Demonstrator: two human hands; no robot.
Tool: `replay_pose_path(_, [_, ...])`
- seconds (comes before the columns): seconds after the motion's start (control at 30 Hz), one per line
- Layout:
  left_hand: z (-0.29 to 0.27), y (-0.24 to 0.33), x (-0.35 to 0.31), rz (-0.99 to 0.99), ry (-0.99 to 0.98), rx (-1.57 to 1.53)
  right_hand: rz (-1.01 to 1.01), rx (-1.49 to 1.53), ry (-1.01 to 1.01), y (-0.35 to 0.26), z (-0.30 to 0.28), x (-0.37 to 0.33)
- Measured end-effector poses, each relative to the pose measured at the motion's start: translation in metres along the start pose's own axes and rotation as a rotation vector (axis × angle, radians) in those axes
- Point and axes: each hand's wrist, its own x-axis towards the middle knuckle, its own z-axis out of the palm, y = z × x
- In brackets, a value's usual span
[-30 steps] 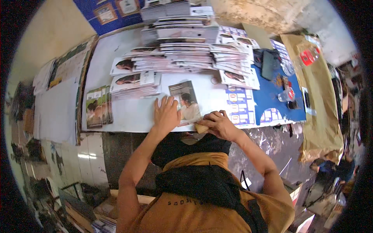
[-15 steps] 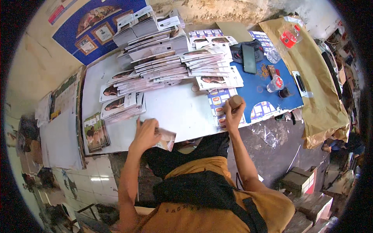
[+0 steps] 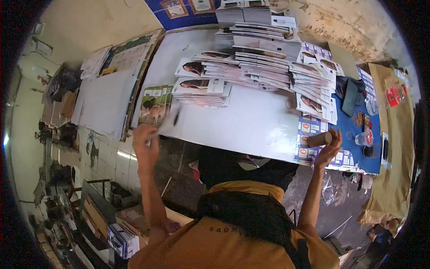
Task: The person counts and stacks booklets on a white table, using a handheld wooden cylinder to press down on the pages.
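At the table's near left edge, my left hand is closed on a thin paper booklet, smeared by motion. That booklet is tilted up beside a fanned row of green-covered booklets. On the right, my right hand grips one end of a plain brown cylinder, held sideways over the blue-and-white patterned sheet. Beyond my hands, white booklets with a picture on the cover stand in uneven stacks. A shorter stack of them lies next to the green ones.
To the right on a blue surface lie a dark phone, a plastic cup, rubber bands and a red-labelled bottle. Brown paper drapes over the right end. A second white-topped surface adjoins on the left.
The view has swung left. My left hand has carried the booklet leftward, close to the green-covered ones. In my right hand the cylinder has turned from end-on to sideways.
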Motion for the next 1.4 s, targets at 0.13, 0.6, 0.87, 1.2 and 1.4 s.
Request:
replay_pose_path(0.13, [0.015, -0.063, 0.016, 0.133, 0.296, 0.259, -0.043, -0.026, 0.029, -0.002, 0.001, 0.01])
replay_pose_path(0.6, [0.132, -0.036, 0.084, 0.442, 0.057, 0.119, -0.199, -0.318, 0.21, -0.022, 0.032, 0.08])
replay_pose_path(0.87, [0.128, -0.014, 0.059, 0.306, -0.164, -0.092, -0.184, -1.144, 0.107, 0.033, -0.02, 0.173])
replay_pose_path(1.2, [0.074, -0.212, -0.012, -0.242, 0.014, 0.557, -0.08, -1.215, -0.048, 0.024, -0.014, 0.17])
replay_pose_path(1.4, [0.093, -0.278, -0.028, -0.326, -0.237, 0.579, -0.204, -0.865, 0.178, -0.002, -0.018, 0.133])
